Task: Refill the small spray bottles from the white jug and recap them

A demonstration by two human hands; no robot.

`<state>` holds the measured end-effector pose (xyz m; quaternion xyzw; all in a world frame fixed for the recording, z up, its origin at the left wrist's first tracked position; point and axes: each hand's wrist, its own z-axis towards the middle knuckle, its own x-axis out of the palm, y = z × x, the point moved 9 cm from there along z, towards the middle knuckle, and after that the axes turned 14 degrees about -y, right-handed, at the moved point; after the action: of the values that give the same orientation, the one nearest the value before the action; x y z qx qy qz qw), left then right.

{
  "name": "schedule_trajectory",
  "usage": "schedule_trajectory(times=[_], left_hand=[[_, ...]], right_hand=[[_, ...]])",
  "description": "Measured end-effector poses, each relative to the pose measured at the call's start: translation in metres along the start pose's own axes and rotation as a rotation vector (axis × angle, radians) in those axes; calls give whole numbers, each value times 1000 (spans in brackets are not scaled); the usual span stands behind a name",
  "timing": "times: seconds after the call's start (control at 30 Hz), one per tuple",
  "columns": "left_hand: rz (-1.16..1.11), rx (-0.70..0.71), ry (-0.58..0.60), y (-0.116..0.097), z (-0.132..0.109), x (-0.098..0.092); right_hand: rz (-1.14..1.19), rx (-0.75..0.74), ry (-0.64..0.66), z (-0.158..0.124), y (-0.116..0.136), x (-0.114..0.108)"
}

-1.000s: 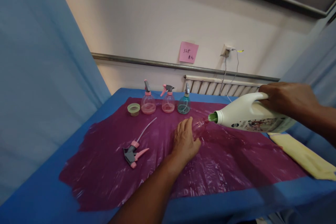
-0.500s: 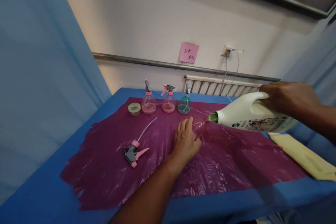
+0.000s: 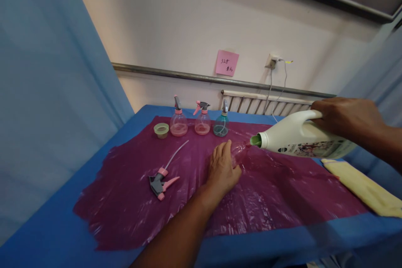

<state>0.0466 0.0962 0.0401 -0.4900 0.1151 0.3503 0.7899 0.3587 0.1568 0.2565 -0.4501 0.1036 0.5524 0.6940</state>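
By its handle, my right hand (image 3: pixel 348 113) grips a large cream jug (image 3: pixel 295 136), tipped on its side with its green-lined mouth facing left. My left hand (image 3: pixel 223 167) is curled around a clear spray bottle body (image 3: pixel 239 150), mostly hidden by the fingers. The bottle's neck lies close to the jug's mouth; whether liquid is flowing between them I cannot make out. To the left of my left hand, a detached grey and pink spray head (image 3: pixel 159 182) with a thin dip tube lies on the purple plastic sheet (image 3: pixel 125 201).
Behind stand two clear spray bottles with pink liquid (image 3: pixel 179 129) (image 3: pixel 202 127) and a teal spray bottle (image 3: pixel 221 126). A small lidded tub (image 3: pixel 161 130) sits left of them. A folded yellow cloth (image 3: pixel 361 186) lies at right. Blue curtains (image 3: pixel 47 92) hang on both sides.
Both hands, the jug and the bottle hold nearly the same position. The view has shifted very slightly.
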Motion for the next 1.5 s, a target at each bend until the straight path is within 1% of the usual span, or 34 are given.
schedule_trajectory(times=[0.27,0.53,0.83,1.3,1.5], left_hand=[[8,8,7,1,-1,2],[23,14,-1,1,0,1],[33,12,6,0,-1,1],[49,48,-14,-2,-1,1],[45,43,-19,-2,-1,-1]], right_hand=[[-8,-24,-4,0,0,0],[-24,0,14,0,1,-2],[-9,-6,5,1,1,0],[-12,-4,13,1,3,-5],[-41,-1,25,0,1,-1]])
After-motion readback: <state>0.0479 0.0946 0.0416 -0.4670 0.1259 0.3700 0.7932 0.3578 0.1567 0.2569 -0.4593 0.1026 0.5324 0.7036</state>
